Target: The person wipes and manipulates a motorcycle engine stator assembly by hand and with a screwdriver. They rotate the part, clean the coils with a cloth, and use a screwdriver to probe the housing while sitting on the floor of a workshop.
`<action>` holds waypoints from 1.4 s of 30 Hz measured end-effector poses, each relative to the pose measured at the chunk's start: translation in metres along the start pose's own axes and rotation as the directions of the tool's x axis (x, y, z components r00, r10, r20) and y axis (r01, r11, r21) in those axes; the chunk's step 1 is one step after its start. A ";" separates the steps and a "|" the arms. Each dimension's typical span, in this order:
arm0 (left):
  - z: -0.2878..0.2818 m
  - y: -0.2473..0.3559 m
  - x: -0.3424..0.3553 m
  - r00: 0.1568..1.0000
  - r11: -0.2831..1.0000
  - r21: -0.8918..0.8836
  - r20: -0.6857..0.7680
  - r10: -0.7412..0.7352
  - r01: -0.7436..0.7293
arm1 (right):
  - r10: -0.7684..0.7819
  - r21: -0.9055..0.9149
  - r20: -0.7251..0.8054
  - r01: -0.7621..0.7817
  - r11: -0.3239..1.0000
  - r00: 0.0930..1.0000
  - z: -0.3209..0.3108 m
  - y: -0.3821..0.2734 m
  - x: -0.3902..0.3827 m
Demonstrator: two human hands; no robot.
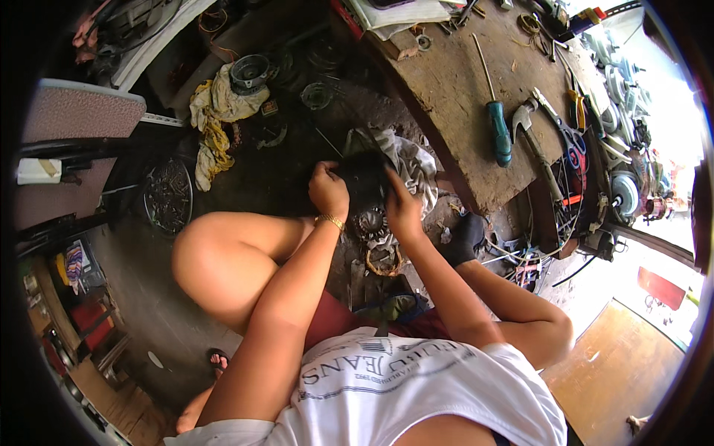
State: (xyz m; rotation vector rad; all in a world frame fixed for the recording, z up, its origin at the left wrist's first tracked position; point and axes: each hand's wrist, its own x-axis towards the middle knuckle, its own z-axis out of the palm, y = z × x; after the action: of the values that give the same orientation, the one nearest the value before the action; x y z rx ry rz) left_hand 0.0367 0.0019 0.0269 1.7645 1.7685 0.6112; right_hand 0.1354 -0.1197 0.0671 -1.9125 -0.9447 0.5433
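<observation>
1. Head view: a dark, blocky object (363, 177) is at the middle of the scene, held between both hands above the floor; its outline blends into the shadow.
2. On its left side, the left hand (329, 192) is curled in a grip, a gold-coloured bracelet (332, 221) at the wrist.
3. On its right side, the right hand (402, 204) clasps the edge, some fingers hidden.
4. Just nearer lies a toothed metal ring (363, 223), and nearer again a brownish ring (384, 272).
5. A pale, crumpled cloth (413, 163) lies just beyond the right hand.
6. Far left, a round metal housing (249, 73) sits on a stained cloth (223, 100); nearer, a round bowl (190, 199) holds small dark pieces.
7. Far right, the wooden tabletop (446, 97) carries a teal-handled screwdriver (498, 134), a hammer (537, 149) and scissors (571, 141).
</observation>
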 end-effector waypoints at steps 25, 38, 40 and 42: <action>-0.010 -0.019 0.007 0.997 0.997 0.000 0.004 -0.075 0.075 | 0.287 -0.011 0.190 -0.290 0.957 0.939 -0.086 -0.064 -0.078; -0.007 -0.024 0.004 0.998 0.999 0.012 -0.030 -0.047 0.047 | 0.386 0.069 0.243 -0.413 0.908 0.890 -0.096 -0.077 -0.082; -0.006 -0.023 0.012 0.999 1.000 0.024 -0.035 -0.010 0.011 | 0.216 -0.029 0.198 -0.214 0.976 0.956 -0.077 -0.066 -0.074; -0.003 -0.015 0.004 1.000 1.000 0.029 0.002 -0.013 0.013 | 0.028 -0.048 -0.036 -0.030 0.998 0.999 -0.005 -0.009 -0.029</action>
State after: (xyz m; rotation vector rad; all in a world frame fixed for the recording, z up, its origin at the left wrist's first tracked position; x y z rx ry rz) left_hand 0.0235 0.0056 0.0192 1.7713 1.7943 0.5816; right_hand 0.1174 -0.1430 0.0777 -1.9755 -0.9163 0.5065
